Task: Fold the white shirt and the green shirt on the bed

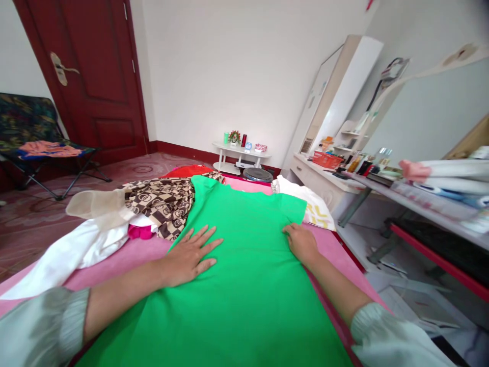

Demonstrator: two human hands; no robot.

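Note:
A bright green T-shirt (244,285) lies spread out on a pink-covered surface (336,250), its short sleeves toward the far end. My left hand (191,257) rests flat on the left side of the shirt, fingers spread. At the right edge, just below the sleeve, my right hand (301,243) has its fingers curled in and closed on the fabric. Small creases run across the cloth near both hands. The shirt's lower end passes out of view at the bottom.
Left of the shirt lie a brown checked garment (162,199) and white clothing (95,244). A white printed garment (305,201) lies at the far right. Beyond are a small white table (240,149), a folding chair (26,120) and a cluttered dressing table (305,165).

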